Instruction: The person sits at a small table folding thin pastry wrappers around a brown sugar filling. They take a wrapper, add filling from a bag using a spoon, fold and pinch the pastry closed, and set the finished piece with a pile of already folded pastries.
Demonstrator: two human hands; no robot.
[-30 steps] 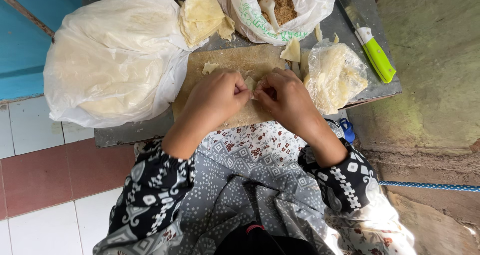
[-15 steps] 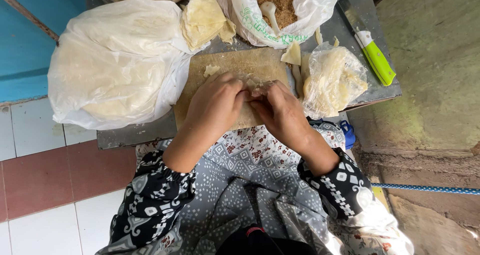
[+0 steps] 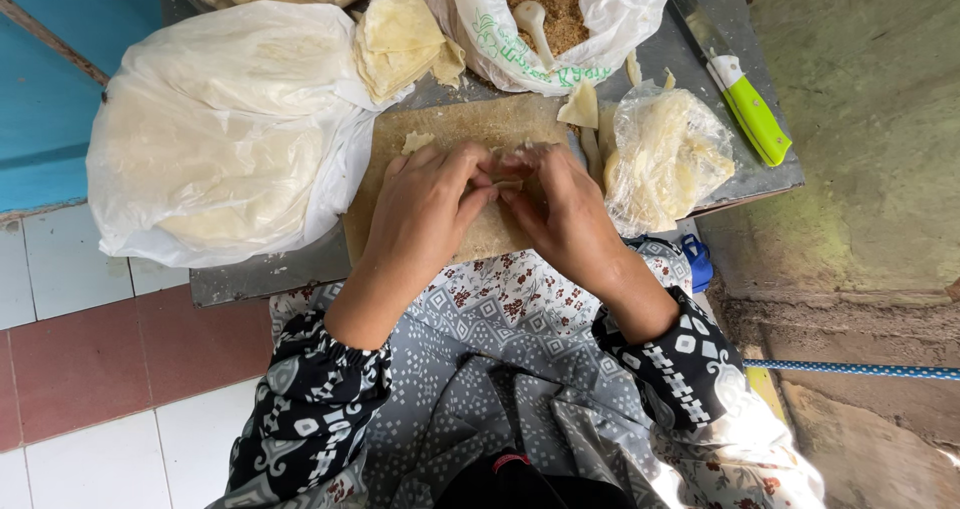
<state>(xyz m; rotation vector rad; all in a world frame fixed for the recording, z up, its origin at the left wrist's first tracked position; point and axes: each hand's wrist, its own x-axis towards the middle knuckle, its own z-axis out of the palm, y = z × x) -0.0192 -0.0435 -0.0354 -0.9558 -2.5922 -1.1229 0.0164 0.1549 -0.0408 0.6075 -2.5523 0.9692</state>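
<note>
Pastry wrapper (image 3: 505, 181) pinched between both hands over wooden board (image 3: 470, 129) on bench (image 3: 745, 184).
Left hand (image 3: 425, 204) and right hand (image 3: 560, 209) closed on it; versus 0.5 s ago, hands barely shifted, fingertips closer together.

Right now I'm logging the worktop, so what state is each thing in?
left hand: fingers curled on the small wrapper piece
right hand: pinching the same piece
wooden board: flat, partly covered by hands
large white bag: open, holding pale sheets
crumb bag: open, spoon inside
clear bag: bunched, full
green-handled knife: lying flat, untouched
</note>
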